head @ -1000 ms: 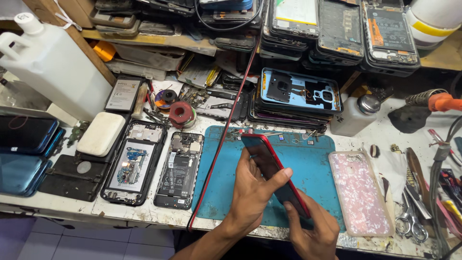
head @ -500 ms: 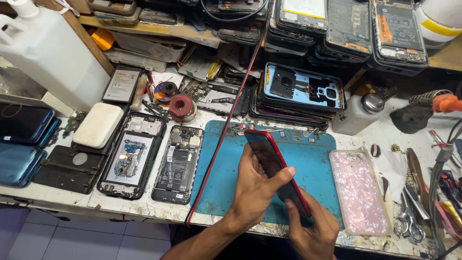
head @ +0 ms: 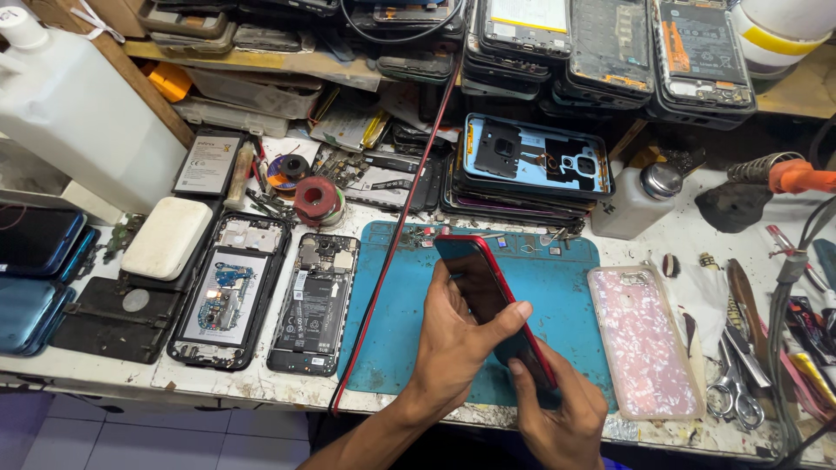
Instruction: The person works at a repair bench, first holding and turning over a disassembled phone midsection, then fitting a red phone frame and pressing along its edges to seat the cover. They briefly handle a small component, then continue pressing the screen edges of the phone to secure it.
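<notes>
A slim red-edged smartphone with a dark glass face (head: 492,300) is held tilted above the blue rubber work mat (head: 566,287), gripped by both hands. Going from the left: two opened phone bodies with bare circuit boards (head: 228,292) lie on the white bench beside the mat, and a thin red cable (head: 392,235) crosses its left edge. The left hand (head: 453,348) wraps the phone's middle, fingers curled behind, thumb across the glass. The right hand (head: 557,413) pinches the lower end. Just beside, to the right, lies a pink glittery phone case (head: 644,339).
</notes>
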Demonstrator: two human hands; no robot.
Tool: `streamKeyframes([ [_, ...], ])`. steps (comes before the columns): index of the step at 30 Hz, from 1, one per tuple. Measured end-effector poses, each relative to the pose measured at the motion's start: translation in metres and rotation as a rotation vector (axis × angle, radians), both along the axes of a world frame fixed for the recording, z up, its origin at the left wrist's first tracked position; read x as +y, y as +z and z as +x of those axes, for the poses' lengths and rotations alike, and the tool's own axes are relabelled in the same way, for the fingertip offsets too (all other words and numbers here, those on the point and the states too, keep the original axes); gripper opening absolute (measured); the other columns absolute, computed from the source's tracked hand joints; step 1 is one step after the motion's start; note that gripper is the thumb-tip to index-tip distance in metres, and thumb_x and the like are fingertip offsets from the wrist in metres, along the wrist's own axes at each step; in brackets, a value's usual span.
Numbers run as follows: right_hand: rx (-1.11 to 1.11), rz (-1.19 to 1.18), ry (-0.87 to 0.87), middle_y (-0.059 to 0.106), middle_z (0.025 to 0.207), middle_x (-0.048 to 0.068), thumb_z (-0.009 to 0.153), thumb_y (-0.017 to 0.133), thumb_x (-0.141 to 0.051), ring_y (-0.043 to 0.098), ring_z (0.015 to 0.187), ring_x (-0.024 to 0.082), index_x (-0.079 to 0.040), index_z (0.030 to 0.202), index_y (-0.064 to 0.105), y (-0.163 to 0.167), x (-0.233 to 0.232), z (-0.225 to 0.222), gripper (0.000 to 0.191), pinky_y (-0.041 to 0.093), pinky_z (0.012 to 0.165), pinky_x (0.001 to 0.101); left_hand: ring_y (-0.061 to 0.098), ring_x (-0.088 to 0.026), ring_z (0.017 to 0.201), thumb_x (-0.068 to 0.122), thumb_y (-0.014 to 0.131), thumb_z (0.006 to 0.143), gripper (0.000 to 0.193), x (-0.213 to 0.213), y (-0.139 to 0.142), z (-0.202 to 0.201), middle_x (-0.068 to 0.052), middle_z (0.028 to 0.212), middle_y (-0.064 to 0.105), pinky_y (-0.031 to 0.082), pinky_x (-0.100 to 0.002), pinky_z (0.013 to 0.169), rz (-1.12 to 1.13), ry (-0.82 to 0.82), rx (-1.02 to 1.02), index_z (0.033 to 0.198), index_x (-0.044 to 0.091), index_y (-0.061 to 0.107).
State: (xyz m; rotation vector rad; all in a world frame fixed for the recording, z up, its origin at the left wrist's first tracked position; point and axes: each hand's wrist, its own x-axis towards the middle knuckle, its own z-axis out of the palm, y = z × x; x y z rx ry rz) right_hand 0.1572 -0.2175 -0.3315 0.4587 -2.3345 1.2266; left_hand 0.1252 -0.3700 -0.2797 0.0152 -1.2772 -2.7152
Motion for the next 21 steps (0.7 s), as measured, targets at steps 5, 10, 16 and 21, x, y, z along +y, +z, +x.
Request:
streamKeyframes([
  [5,-0.005,0.019,0.003,0.077,0.091,0.015,0.083,0.080,-0.005,0.079,0.081,0.020,0.002,0.114,0.070,0.0013,-0.0006,0.0006,0.033,0.059,0.072,0.0302,0.063,-0.014,0.097,0.002,0.080,0.083,0.057,0.0014,-0.0018,0.0008,-0.010,0.107,0.061,0.056,-0.031,0.088,-0.061,0.044,0.021,0.127,0.000,0.045],
  [10,-0.003,0.055,0.028,0.077,0.090,0.014,0.081,0.082,-0.007,0.078,0.078,0.019,0.001,0.114,0.070,0.0024,-0.0006,0.0019,0.036,0.058,0.068,0.0293,0.063,-0.013,0.099,0.003,0.078,0.085,0.054,0.0000,-0.0046,0.0016,-0.009,0.108,0.061,0.056,-0.030,0.089,-0.092,0.057,0.050,0.127,0.000,0.044],
  [16,-0.078,0.052,0.098,0.077,0.090,0.013,0.076,0.086,-0.011,0.078,0.078,0.019,0.001,0.119,0.065,0.0064,0.0008,0.0032,0.050,0.058,0.068,0.0303,0.062,-0.012,0.098,0.003,0.078,0.086,0.050,-0.0011,-0.0051,0.0004,-0.008,0.106,0.062,0.055,-0.028,0.089,-0.086,0.072,0.050,0.124,0.001,0.046],
  [21,-0.068,0.070,0.129,0.077,0.095,0.013,0.077,0.087,-0.011,0.079,0.084,0.021,0.000,0.121,0.064,0.0093,-0.0006,0.0034,0.051,0.059,0.072,0.0311,0.061,-0.012,0.097,0.002,0.078,0.088,0.048,-0.0028,-0.0046,0.0017,-0.007,0.105,0.061,0.054,-0.028,0.089,-0.070,0.078,0.055,0.124,0.001,0.046],
])
